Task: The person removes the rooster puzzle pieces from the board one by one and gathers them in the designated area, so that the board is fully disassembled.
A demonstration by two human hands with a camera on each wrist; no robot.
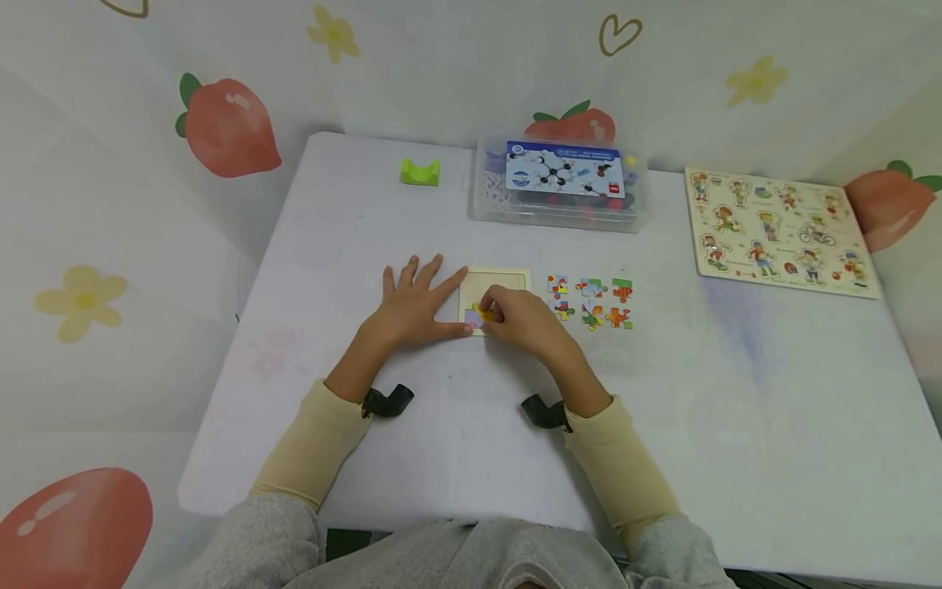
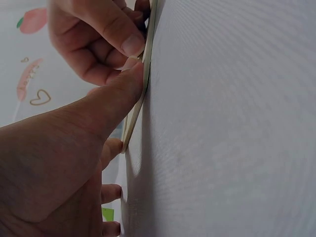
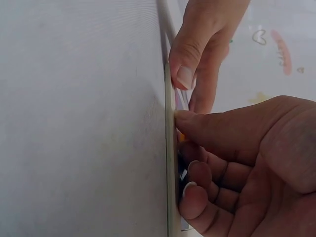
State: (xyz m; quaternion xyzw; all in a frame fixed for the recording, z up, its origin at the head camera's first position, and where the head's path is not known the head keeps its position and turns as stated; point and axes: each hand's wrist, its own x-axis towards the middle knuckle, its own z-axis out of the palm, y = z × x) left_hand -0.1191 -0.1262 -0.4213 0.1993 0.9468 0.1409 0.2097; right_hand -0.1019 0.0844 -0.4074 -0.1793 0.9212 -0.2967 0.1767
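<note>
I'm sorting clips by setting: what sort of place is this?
Probably an indoor play corner, judging by the loose jigsaw pieces, the picture board and the fruit-and-flower backdrop.

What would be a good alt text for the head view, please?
A person's right hand pinches a yellow puzzle piece at the lower left of a shallow tray, while the left hand, spread wide, touches its left edge. Loose pieces lie to the right; behind are a clear box and a picture board.

The right fingers [image 1: 498, 295] partly hide a yellow puzzle piece [image 1: 482, 312].
</note>
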